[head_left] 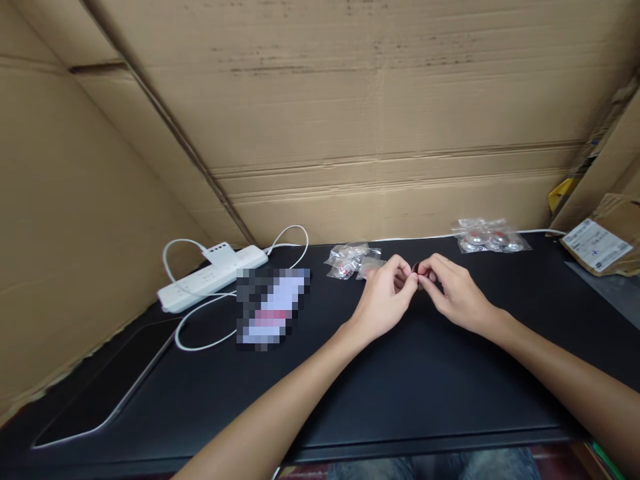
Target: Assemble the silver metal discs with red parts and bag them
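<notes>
My left hand [387,293] and my right hand [453,287] meet above the black table, fingertips pinched together. Between them shows the edge of a small, thin, dark piece [415,268]; the fingers cover most of it, and its kind cannot be made out. Just behind my left hand lie small clear plastic bags [347,259] with silvery and red contents. One small bag [370,268] is partly hidden by that hand. Farther back on the right, more clear bags [490,238] hold round silvery pieces with red marks.
A white power strip [210,277] with a plugged-in adapter and looping white cables is at the left. Near it are a blurred-out object [275,310] and a dark flat panel [110,380]. Cardboard walls [375,120] enclose the table [400,400]. A labelled brown package [600,243] sits far right.
</notes>
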The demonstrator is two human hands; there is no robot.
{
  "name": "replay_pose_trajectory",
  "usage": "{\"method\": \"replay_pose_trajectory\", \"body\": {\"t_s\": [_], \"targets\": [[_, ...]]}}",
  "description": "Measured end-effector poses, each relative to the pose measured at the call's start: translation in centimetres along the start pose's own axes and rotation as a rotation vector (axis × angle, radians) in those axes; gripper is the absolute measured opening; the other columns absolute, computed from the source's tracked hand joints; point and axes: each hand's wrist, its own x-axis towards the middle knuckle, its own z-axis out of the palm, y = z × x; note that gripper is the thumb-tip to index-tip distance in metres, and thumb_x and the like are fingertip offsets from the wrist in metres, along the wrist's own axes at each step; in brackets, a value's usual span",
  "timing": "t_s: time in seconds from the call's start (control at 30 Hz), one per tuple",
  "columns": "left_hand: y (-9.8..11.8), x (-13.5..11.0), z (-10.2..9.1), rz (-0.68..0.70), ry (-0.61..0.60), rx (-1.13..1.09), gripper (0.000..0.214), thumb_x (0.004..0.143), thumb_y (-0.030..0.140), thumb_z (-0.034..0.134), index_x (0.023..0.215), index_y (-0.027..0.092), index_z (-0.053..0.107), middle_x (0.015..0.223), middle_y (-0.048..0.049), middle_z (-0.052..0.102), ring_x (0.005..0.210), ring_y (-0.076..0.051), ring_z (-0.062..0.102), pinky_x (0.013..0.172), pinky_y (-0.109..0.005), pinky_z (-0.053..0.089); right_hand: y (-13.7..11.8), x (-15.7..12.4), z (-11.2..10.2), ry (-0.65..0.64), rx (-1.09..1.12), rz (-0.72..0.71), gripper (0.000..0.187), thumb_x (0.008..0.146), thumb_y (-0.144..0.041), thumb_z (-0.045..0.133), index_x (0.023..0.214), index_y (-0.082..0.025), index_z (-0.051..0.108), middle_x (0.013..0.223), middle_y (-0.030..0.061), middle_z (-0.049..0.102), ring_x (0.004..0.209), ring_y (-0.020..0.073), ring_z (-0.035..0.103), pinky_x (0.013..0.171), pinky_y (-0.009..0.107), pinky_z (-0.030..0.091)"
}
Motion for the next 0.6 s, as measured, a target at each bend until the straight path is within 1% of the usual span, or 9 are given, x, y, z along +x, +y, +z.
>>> {"method": "replay_pose_trajectory", "body": {"t_s": [0.1,0.2,0.33,0.43,0.5,0.6], "targets": [[0.0,-0.1,0.1,0.002,-0.018,-0.006,0.012,0.092,0.029,0.055,0.098,0.020,0.052,0.073,-0.0001,0.065,0.060,-0.012,0.061,0.058,-0.024,0.049,-0.2,-0.1,0.1,0.010,0.043,0.046,0.007,0.095,-0.019,0.050,0.092,-0.021,0.056,0.081,0.0034,0.061,0.068,0.0158,0.056,0.064,0.030,0.048],[-0.2,0.0,0.0,0.010,-0.029,0.034,0.014,0.091,0.025,0.053,0.103,0.019,0.056,0.071,-0.0005,0.065,0.059,-0.013,0.061,0.058,-0.024,0.048,-0.4,0.0,0.2,0.028,0.129,0.090,0.006,0.092,-0.020,0.054,0.088,-0.021,0.058,0.075,0.0013,0.061,0.063,0.0142,0.055,0.061,0.029,0.047],[-0.6,0.4,-0.4,-0.010,0.010,0.103,0.015,0.088,0.022,0.054,0.099,0.016,0.063,0.069,-0.0023,0.068,0.058,-0.014,0.062,0.057,-0.024,0.048,-0.5,0.3,0.1,0.081,0.382,0.205,0.005,0.086,-0.025,0.063,0.083,-0.021,0.060,0.078,0.0025,0.064,0.070,0.0158,0.062,0.067,0.030,0.053],[-1.0,0.7,-0.9,-0.045,0.061,0.156,0.016,0.084,0.019,0.056,0.094,0.016,0.067,0.067,-0.0029,0.069,0.057,-0.015,0.063,0.055,-0.024,0.048,-0.1,0.7,-0.2,0.171,0.553,0.300,0.009,0.080,-0.025,0.068,0.079,-0.020,0.060,0.075,0.0021,0.064,0.069,0.0155,0.063,0.068,0.031,0.056],[-1.2,0.8,-1.1,-0.062,0.093,0.169,0.017,0.081,0.016,0.056,0.094,0.016,0.068,0.066,-0.0023,0.068,0.056,-0.015,0.063,0.055,-0.024,0.048,0.2,1.0,-0.5,0.219,0.593,0.337,0.011,0.076,-0.025,0.071,0.078,-0.019,0.061,0.073,0.0019,0.064,0.066,0.0147,0.063,0.067,0.031,0.056],[-1.4,0.9,-1.1,-0.050,0.104,0.145,0.019,0.081,0.015,0.056,0.095,0.016,0.067,0.070,-0.0031,0.070,0.058,-0.015,0.065,0.056,-0.024,0.050,0.8,1.0,-0.5,0.219,0.578,0.342,0.013,0.075,-0.026,0.072,0.085,-0.019,0.067,0.080,0.0045,0.068,0.072,0.0172,0.066,0.071,0.034,0.057]]}}
